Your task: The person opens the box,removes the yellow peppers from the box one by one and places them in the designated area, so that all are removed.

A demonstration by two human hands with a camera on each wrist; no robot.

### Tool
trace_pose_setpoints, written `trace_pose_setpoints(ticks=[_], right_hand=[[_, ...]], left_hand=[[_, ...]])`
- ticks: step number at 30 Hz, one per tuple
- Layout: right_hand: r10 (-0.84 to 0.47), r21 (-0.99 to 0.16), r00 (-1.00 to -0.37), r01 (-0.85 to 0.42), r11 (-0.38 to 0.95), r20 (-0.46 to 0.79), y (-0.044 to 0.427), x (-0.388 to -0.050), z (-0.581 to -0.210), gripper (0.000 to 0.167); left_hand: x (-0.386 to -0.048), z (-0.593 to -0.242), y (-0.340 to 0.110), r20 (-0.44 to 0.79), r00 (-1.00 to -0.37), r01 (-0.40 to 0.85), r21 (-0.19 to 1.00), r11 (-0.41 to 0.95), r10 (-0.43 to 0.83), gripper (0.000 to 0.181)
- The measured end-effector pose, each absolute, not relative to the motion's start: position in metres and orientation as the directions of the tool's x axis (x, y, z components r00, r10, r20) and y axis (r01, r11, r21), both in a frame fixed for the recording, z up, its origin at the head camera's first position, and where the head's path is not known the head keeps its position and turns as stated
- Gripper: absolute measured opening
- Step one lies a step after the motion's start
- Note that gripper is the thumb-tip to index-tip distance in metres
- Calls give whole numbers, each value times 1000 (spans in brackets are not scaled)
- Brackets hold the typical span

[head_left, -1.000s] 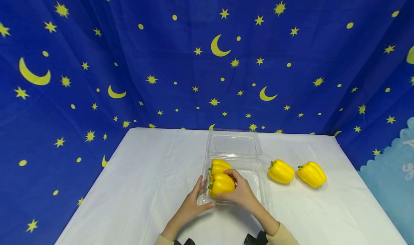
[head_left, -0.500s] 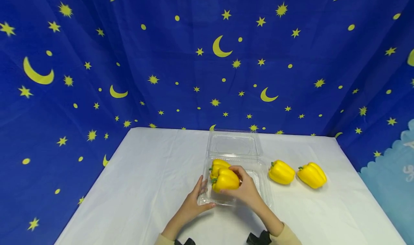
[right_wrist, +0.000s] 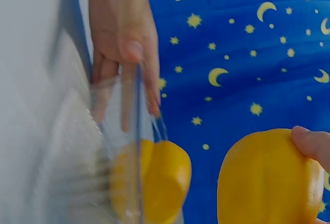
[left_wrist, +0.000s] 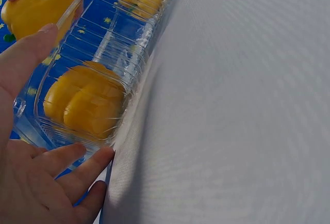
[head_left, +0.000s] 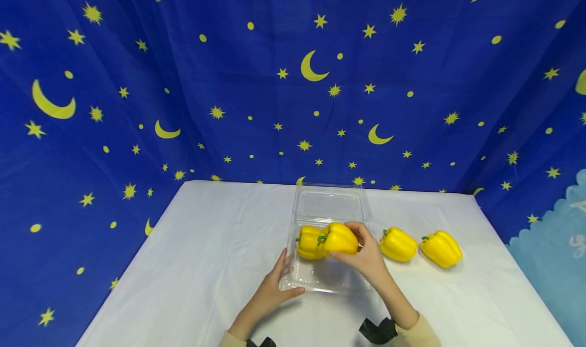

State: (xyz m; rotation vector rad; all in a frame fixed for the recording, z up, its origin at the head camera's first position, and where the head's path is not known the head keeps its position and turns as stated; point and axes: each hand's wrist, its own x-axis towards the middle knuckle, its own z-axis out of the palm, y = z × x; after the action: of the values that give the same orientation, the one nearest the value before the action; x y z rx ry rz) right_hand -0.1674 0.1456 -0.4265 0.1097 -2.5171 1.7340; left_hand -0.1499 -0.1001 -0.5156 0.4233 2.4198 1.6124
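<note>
My right hand (head_left: 369, 253) grips a yellow bell pepper (head_left: 341, 239) between thumb and fingers, raised over the clear plastic clamshell container (head_left: 311, 282). Another yellow bell pepper (head_left: 309, 250) lies inside the container at its left, its green stem facing left; the held one partly covers it in the head view. My left hand (head_left: 271, 289) rests at the container's front left corner, fingers extended along the side and thumb at the front rim. The left wrist view shows the lying pepper (left_wrist: 85, 100) through the ribbed wall, close to my left fingers.
Two more yellow bell peppers, a nearer one (head_left: 398, 244) and a farther one (head_left: 441, 249), lie on the white-covered table (head_left: 206, 255) right of the container. The container's lid (head_left: 330, 203) is folded back. A blue star-patterned curtain (head_left: 256, 92) encloses the table's back and sides.
My right hand has lifted the pepper from the container's front left and carried it up and to the right. The left hand has stayed in place.
</note>
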Motion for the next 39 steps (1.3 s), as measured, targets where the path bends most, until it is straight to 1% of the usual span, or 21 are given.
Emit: trace_pose_setpoints(ticks=[3, 10, 15, 19, 23, 27, 33, 39], right_hand=[[18, -927, -995, -83, 365, 96, 155, -169, -421, 67], [76, -898, -993, -51, 436, 93, 179, -170, -408, 70], [113, -881, -989, -28, 471, 92, 195, -165, -404, 71], [126, -881, -989, -9, 473, 78, 207, -159, -403, 72], [142, -882, -989, 29, 471, 44, 220, -153, -404, 74], [173, -866, -984, 59, 497, 32, 231, -148, -408, 75], [215, -846, -976, 91, 525, 28, 244, -140, -419, 74], [248, -842, -969, 137, 522, -4, 252, -131, -430, 76]], left_hand=[[-150, -516, -100, -18, -938, 117, 924, 364, 347, 106], [-150, -516, -100, -24, -939, 106, 928, 356, 343, 106], [-152, -517, -99, -23, -938, 109, 928, 355, 346, 105], [-152, -517, -99, -21, -940, 113, 922, 371, 340, 105], [-151, -516, -100, -19, -942, 113, 923, 368, 336, 106], [-151, -515, -100, -13, -940, 115, 929, 353, 341, 106], [-151, -517, -100, -15, -941, 114, 928, 356, 339, 106], [-151, -515, -100, -29, -941, 100, 928, 358, 338, 106]])
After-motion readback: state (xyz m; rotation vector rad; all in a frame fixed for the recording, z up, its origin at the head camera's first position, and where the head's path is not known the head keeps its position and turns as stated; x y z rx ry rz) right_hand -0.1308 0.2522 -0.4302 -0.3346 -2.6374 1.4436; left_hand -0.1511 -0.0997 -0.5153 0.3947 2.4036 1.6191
